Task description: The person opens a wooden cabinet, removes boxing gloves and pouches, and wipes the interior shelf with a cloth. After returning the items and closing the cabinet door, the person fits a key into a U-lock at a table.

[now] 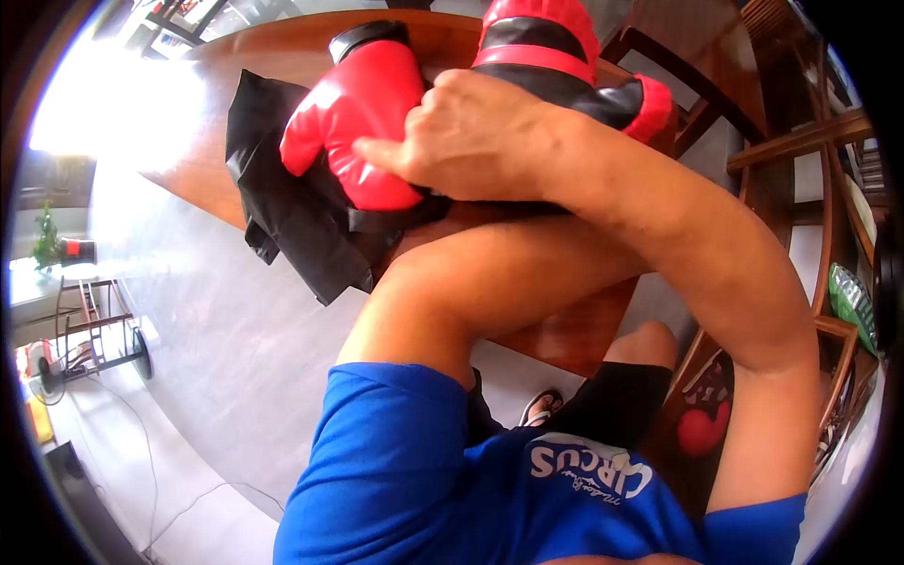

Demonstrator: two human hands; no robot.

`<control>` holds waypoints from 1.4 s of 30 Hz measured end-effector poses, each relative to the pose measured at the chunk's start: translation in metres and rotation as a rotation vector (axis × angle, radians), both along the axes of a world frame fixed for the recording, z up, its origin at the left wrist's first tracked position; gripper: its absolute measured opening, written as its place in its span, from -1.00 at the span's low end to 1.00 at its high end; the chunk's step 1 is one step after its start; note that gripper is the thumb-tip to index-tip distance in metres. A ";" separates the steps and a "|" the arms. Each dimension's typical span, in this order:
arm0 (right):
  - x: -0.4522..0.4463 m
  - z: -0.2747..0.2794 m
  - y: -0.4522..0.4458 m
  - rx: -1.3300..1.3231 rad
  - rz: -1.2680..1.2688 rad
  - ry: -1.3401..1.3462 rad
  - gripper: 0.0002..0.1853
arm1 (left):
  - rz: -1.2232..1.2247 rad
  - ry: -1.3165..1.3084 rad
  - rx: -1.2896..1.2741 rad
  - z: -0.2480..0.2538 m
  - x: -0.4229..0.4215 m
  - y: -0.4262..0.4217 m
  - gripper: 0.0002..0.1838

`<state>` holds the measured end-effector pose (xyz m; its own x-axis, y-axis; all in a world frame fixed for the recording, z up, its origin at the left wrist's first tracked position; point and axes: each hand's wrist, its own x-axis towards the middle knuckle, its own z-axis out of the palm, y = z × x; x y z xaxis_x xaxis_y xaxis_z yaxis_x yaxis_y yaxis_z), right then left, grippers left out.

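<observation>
A red boxing glove (375, 104) with a black cuff lies on a wooden table (221, 179), partly over a black bag (282, 188). My right hand (450, 132) is curled beside and against this glove, with one digit reaching left over its red surface; whatever its fingers hold is hidden. Just beyond that hand rests a second glove (532, 61), red and black with a red thumb part. My left arm stretches to the right beneath my right forearm, which covers its far end, so my left hand does not show.
At the right stand a dark wooden chair (673, 61) and wooden shelving with a green packet (852, 299). A fan (45, 369), a metal-framed rack and a small green plant (45, 235) are at the far left. A cable runs along the floor.
</observation>
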<state>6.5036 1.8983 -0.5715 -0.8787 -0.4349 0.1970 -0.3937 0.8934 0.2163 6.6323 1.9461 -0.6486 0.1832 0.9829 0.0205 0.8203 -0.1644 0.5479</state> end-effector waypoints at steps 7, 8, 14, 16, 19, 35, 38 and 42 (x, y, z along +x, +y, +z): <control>0.076 0.026 0.082 -0.222 -0.096 0.466 -0.49 | -0.024 0.039 0.009 -0.002 0.006 -0.003 -0.48; 0.090 0.034 0.098 -0.282 -0.112 0.511 -0.41 | -0.035 0.052 0.014 -0.003 0.007 -0.003 -0.47; 0.240 0.018 0.177 -0.152 -0.535 0.424 -0.37 | -0.072 0.103 0.066 -0.007 -0.002 0.004 -0.79; 0.310 -0.003 0.179 -0.179 -0.766 0.313 -0.36 | -0.065 0.137 0.070 -0.006 0.003 0.010 -0.79; 0.411 -0.039 0.165 -0.036 -1.063 0.016 -0.34 | -0.041 0.003 0.258 -0.033 0.008 0.022 -0.76; 0.718 -0.164 0.067 0.153 -1.649 -1.104 -0.70 | -0.060 0.018 0.184 -0.015 0.018 0.019 -0.80; 0.665 -0.124 0.050 -0.370 -2.080 -1.373 -0.69 | -0.060 0.001 0.164 -0.015 0.019 0.019 -0.80; 0.681 -0.137 0.035 -0.388 -2.194 -1.197 -0.69 | -0.069 0.010 0.166 -0.018 0.016 0.019 -0.79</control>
